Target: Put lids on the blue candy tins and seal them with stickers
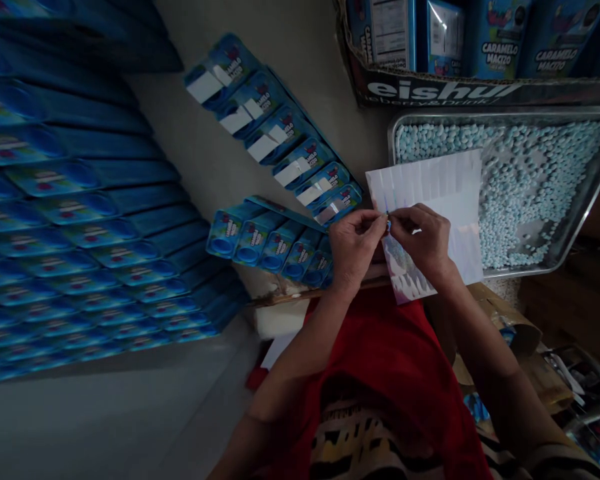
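Red apron (380, 353) cloth fills the space between the forearms. Left hand (353, 250) and right hand (425, 237) meet, thumbs and fingers pinching a tiny piece (389, 225) too small to identify, probably for fine control. It is above the pale sheet (447, 200), which overlaps the tray (510, 272) of blue-white sweets (505, 220), seemingly within easy reach. Leftward, boxes (263, 97) bearing white strips (237, 119) lie in a slanting row, probably leaving those strips accessible.

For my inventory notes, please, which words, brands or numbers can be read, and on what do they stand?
"CARAMELO MACIZO": blue packages in carton
"eishu" and "berry&Drin", partial: carton rim
"AMELO", partial: slanted package row
Too blurred: small print, stacked packages, shirt. No readable numbers.
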Demonstrator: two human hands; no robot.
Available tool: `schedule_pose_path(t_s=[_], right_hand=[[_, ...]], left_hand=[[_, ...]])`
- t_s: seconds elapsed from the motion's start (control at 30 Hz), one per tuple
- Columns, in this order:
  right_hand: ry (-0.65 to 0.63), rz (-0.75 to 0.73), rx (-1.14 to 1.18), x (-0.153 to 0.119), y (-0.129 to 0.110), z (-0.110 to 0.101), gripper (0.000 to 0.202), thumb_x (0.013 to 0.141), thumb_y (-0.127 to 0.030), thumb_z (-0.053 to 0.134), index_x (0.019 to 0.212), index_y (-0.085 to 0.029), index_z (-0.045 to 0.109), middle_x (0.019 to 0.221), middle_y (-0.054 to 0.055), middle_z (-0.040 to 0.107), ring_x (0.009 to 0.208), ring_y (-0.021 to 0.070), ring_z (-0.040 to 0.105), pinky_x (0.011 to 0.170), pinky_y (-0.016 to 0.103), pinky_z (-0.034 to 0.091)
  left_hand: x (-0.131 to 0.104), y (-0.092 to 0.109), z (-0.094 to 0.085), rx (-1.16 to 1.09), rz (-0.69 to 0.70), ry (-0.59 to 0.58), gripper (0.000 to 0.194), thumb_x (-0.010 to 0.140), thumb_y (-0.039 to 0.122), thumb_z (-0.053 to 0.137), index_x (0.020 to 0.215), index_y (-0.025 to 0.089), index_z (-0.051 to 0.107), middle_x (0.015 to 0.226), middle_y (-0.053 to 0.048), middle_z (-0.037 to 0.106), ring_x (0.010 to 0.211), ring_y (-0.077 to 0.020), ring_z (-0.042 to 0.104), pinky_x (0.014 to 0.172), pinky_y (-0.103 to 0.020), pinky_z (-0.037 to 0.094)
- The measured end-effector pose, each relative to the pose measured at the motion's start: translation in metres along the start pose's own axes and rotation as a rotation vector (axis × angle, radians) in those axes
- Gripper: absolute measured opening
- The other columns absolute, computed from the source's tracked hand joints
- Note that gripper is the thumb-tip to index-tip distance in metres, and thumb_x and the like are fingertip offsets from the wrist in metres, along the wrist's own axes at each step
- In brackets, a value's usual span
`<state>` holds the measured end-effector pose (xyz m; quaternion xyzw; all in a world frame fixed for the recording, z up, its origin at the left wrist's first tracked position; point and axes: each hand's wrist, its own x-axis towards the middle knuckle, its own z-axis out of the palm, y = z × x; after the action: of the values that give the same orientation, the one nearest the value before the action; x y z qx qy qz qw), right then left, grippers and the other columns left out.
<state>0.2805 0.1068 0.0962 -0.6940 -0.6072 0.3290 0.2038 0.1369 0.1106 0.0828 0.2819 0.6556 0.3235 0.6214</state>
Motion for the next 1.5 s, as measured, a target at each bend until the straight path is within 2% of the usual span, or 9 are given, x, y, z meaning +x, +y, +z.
schedule_pose_path(t_s=[0.2,0.47,0.6,0.7,0.77,0.87,1.0,1.33,1.5], right_hand=[[0.016,0.001,-0.006,-0.002,0.007,0.006,0.010,0.091,-0.019,0.067,0.082,-0.020,0.073,0.077,0.000,0.071,0.066,0.0125,0.062,0.067,0.026,0.048],[0.002,0.139,-0.027,-0.002,0.007,0.010,0.006,0.088,-0.023,0.067,0.082,-0.021,0.066,0.083,0.001,0.072,0.072,0.0141,0.063,0.069,0.028,0.046],[-0.106,0.263,0.137,0.005,0.023,-0.005,0.006,0.084,-0.023,0.068,0.079,-0.020,0.069,0.071,-0.001,0.070,0.065,0.0142,0.065,0.063,0.026,0.047],[0.019,0.394,0.150,0.009,0.030,-0.016,0.011,0.085,-0.024,0.065,0.079,-0.019,0.072,0.064,-0.001,0.067,0.060,0.0148,0.065,0.060,0.027,0.047],[0.030,0.416,0.199,0.008,0.025,-0.020,0.014,0.087,-0.028,0.066,0.081,-0.019,0.074,0.065,-0.001,0.069,0.060,0.0146,0.065,0.060,0.027,0.048],[-0.079,0.374,0.374,0.003,0.011,-0.018,0.020,0.085,-0.039,0.075,0.086,-0.019,0.077,0.076,0.002,0.075,0.067,0.0142,0.067,0.063,0.027,0.052],[-0.116,0.283,0.471,-0.002,0.002,-0.011,0.030,0.078,-0.044,0.084,0.094,-0.019,0.078,0.086,0.002,0.078,0.074,0.0139,0.068,0.069,0.027,0.054],[-0.105,0.031,0.243,-0.005,0.005,-0.006,0.010,0.082,-0.024,0.072,0.088,-0.020,0.079,0.081,0.001,0.076,0.070,0.0138,0.065,0.071,0.030,0.055],[-0.024,-0.032,0.063,-0.009,-0.002,-0.001,0.014,0.079,-0.014,0.065,0.081,-0.021,0.077,0.074,0.000,0.072,0.068,0.0137,0.063,0.070,0.029,0.052]], left_hand=[[0.002,-0.003,-0.001,0.027,0.050,-0.024,0.018,0.081,0.037,0.077,0.081,0.019,0.078,0.071,0.000,0.074,0.067,-0.0147,0.069,0.068,-0.026,0.056],[-0.005,0.001,0.000,0.149,0.124,-0.013,0.016,0.084,0.034,0.076,0.083,0.018,0.078,0.074,-0.002,0.077,0.068,-0.0145,0.072,0.067,-0.024,0.057],[-0.006,-0.001,-0.003,0.101,0.032,-0.070,0.018,0.084,0.036,0.079,0.083,0.018,0.077,0.071,-0.001,0.076,0.065,-0.0140,0.071,0.063,-0.024,0.058],[-0.007,-0.004,-0.007,-0.005,-0.074,-0.066,0.023,0.082,0.041,0.083,0.083,0.018,0.077,0.070,-0.001,0.075,0.062,-0.0138,0.071,0.063,-0.025,0.061],[-0.008,-0.003,-0.008,-0.055,-0.098,-0.054,0.027,0.080,0.044,0.085,0.084,0.018,0.078,0.071,-0.001,0.075,0.062,-0.0141,0.072,0.064,-0.026,0.063],[-0.010,0.001,-0.008,-0.053,-0.075,-0.028,0.027,0.080,0.044,0.085,0.083,0.018,0.079,0.071,-0.002,0.076,0.063,-0.0156,0.073,0.064,-0.027,0.063],[-0.012,0.007,-0.010,0.041,-0.011,-0.041,0.022,0.085,0.040,0.080,0.083,0.019,0.081,0.073,-0.002,0.078,0.065,-0.0163,0.074,0.064,-0.026,0.062],[-0.024,0.009,-0.022,0.430,0.381,-0.052,0.014,0.092,0.027,0.071,0.088,0.019,0.082,0.081,-0.005,0.082,0.072,-0.0166,0.075,0.072,-0.026,0.056],[-0.030,0.012,-0.021,0.441,0.362,-0.016,0.010,0.088,0.023,0.072,0.085,0.020,0.082,0.081,-0.004,0.081,0.072,-0.0162,0.074,0.074,-0.026,0.056]])
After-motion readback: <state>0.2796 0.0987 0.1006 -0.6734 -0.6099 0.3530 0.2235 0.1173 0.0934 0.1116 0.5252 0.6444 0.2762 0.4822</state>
